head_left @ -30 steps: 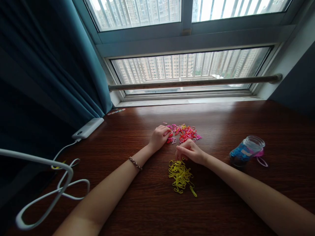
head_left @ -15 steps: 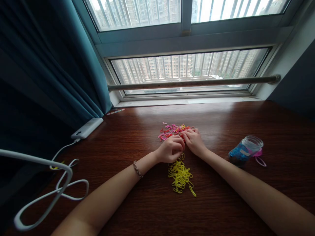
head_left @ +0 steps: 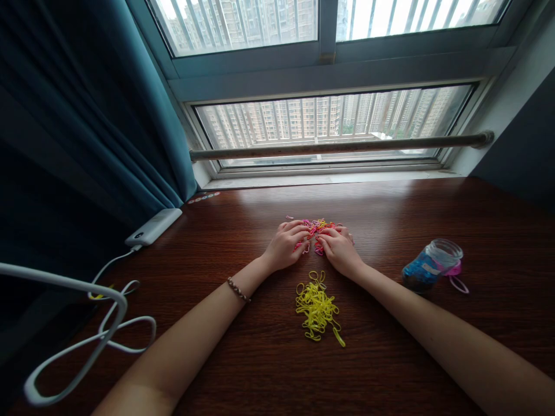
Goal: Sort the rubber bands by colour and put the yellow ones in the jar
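A loose pile of pink, red and orange rubber bands lies on the dark wooden table. My left hand rests over the pile's left side, thumb apart from its outstretched fingers. On the opposite side, my right hand touches the pile with its fingers reaching over it. The hands partly cover these bands, and their fingertips nearly face each other. Nearer to me is a separate heap of yellow rubber bands, touched by neither hand.
To the right, a clear jar with blue contents leans beside a pink lid with a loop. A white power bank sits at the left by the curtain, its white cable coiling forward. The window stands behind.
My left hand has moved from above the yellow heap up and left onto the pink and red pile, its fingers spreading. The right hand stays at the pile, shifting slightly.
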`<state>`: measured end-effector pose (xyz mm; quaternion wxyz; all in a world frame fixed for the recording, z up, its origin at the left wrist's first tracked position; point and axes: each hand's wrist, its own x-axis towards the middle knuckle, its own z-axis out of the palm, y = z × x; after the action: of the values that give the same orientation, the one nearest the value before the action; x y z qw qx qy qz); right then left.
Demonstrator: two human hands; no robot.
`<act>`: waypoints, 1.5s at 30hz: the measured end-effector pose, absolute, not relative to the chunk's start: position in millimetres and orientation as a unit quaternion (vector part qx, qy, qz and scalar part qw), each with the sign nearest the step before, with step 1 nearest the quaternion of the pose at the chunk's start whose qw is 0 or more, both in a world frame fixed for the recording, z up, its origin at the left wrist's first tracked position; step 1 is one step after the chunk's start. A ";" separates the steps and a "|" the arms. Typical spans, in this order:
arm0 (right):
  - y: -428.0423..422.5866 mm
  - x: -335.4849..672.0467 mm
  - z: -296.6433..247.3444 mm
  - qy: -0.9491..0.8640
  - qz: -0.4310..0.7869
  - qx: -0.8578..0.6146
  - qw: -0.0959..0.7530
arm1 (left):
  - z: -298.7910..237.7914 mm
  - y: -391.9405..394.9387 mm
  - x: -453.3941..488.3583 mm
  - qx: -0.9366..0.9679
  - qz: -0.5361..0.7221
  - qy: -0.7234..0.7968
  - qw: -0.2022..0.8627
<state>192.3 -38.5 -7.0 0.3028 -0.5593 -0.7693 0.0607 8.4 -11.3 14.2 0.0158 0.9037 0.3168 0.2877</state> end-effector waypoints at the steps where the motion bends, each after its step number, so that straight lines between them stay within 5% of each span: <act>1: -38.4 192.2 -7.6 -0.769 0.059 -0.559 0.305 | 12.0 -8.7 7.0 0.908 0.265 0.325 0.010; 20: -39.2 191.2 -8.4 -0.750 0.060 -0.567 0.334 | -0.6 -2.1 4.4 0.895 0.221 0.387 0.008; 34: -41.8 194.8 2.7 -0.644 0.234 -0.467 0.558 | -0.9 6.1 -0.2 0.828 0.401 0.390 0.036; 39: -63.3 173.5 10.3 -0.628 0.370 -0.425 0.536 | -0.2 6.4 -1.2 0.813 0.390 0.431 0.024; 45: -87.9 160.3 22.6 -0.784 0.284 -0.330 0.442 | -3.8 8.4 -1.9 0.814 0.397 0.421 0.044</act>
<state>160.3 -87.9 22.6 0.4424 -0.3296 -0.7842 0.2839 -1.9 8.4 -3.8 0.0445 0.8144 0.4205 0.3974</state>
